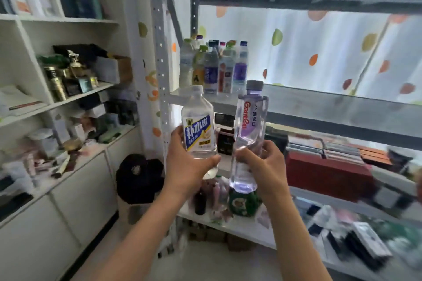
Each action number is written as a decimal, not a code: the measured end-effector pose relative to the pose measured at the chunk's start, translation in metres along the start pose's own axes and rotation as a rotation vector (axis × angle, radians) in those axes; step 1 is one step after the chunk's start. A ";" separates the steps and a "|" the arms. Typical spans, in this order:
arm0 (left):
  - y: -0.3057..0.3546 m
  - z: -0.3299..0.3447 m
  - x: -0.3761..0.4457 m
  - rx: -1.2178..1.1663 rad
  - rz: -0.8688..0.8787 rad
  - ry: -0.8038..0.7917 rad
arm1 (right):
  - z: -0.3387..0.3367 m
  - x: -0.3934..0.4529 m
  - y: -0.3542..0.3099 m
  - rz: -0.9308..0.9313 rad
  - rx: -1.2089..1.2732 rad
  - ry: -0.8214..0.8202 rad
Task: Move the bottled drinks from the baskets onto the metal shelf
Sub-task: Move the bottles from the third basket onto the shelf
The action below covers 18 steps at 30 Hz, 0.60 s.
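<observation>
Our left hand has its fingers curled round the lower part of a squat clear bottle w/ blue-yellow label, thumb across the front near the base. Our right hand has fingers clamped on a tall slim clear bottle w/ grey cap, gripped approx. mid-body. Both bottles upright, slightly tilted, just beside each other, held in the air in front of the metal shelf, not yet resting on it. On that shelf's left back corner stands a cluster of bottled drinks, close-packed. Behind the shelf, a curtain w/ coloured dots. Lower shelf levels carry a red box & misc. blurred items. Far left, a white cabinet w/ cluttered shelves.
</observation>
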<state>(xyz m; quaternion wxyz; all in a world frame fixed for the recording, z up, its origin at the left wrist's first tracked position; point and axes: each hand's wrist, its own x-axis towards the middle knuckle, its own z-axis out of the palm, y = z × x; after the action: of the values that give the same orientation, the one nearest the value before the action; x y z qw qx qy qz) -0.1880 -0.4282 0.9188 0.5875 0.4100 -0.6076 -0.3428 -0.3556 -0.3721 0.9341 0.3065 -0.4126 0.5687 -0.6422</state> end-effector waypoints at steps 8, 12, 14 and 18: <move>0.001 0.115 0.032 0.013 -0.013 -0.019 | -0.091 0.075 0.008 -0.034 -0.052 -0.004; -0.007 0.140 0.052 0.036 -0.001 -0.017 | -0.102 0.111 0.015 -0.034 -0.043 -0.002; -0.013 0.148 0.068 0.047 0.004 -0.013 | -0.100 0.129 0.018 -0.040 -0.052 0.004; -0.026 0.158 0.104 0.044 0.027 -0.019 | -0.087 0.162 0.022 -0.051 -0.070 0.046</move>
<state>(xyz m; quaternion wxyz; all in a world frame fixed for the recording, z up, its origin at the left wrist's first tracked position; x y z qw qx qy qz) -0.3395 -0.5438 0.9286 0.5774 0.4112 -0.6259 -0.3252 -0.5100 -0.4742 0.9409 0.2620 -0.4227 0.5870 -0.6389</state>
